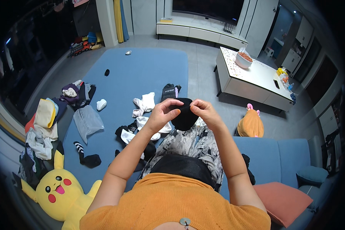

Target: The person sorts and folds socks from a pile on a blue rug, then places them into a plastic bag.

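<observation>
Above my lap, a black cloth item (184, 118), which looks like a sock, hangs between my two hands. My left hand (165, 113) pinches its upper left edge, and my right hand (204, 112) grips the upper right edge with thumb and fingers. Just behind it lies a dark grey sock with lettering (168, 92). White socks (145, 104) lie left of my hands on the blue sofa seat. More black and white socks (128, 135) are heaped by my leg. A black sock with a striped cuff (91, 161) rests farther left.
A clear plastic bag (88, 120), a balled white sock (101, 104) and piles of folded clothes (46, 113) are at the left. A yellow plush toy (63, 192) sits lower left, a coral cushion (281, 199) lower right. A white coffee table (247, 86) holds a bowl (243, 61).
</observation>
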Demonstrator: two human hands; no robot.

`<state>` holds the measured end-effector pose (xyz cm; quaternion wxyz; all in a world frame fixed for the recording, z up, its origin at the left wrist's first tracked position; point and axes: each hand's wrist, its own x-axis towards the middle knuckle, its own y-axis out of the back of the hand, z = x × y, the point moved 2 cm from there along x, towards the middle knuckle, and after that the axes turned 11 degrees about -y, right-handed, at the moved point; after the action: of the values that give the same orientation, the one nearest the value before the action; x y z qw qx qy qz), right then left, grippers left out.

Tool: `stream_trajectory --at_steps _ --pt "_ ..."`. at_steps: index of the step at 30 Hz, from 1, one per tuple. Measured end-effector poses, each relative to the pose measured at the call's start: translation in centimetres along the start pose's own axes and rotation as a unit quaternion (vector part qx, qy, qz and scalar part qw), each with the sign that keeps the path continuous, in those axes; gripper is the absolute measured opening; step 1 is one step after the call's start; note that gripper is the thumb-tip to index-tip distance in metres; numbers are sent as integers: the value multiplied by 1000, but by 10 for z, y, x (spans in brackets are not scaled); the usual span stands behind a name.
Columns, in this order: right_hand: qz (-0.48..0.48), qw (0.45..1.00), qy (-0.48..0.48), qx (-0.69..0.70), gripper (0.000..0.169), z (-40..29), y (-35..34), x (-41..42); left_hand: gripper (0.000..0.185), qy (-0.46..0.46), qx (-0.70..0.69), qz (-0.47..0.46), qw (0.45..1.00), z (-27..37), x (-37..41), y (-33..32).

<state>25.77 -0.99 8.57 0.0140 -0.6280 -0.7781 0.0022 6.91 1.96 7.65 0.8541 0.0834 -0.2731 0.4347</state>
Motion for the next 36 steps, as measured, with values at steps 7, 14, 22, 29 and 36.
stream_trajectory --at_steps 7,14,22,29,36 --pt "86 996 31 -14 15 -1 -7 3 20 18 25 44 999 -2 -1 -1" --pt "112 989 39 90 15 6 -12 6 20 -27 10 58 998 -8 -1 -12" --pt "141 988 42 56 26 -2 -22 0 15 -34 24 108 993 -22 -3 -10" --pt "39 990 -104 85 30 15 -13 2 26 -23 -42 111 993 -3 -2 -13" --pt "60 992 -43 105 17 10 -20 1 24 107 -135 89 981 -11 -7 0"
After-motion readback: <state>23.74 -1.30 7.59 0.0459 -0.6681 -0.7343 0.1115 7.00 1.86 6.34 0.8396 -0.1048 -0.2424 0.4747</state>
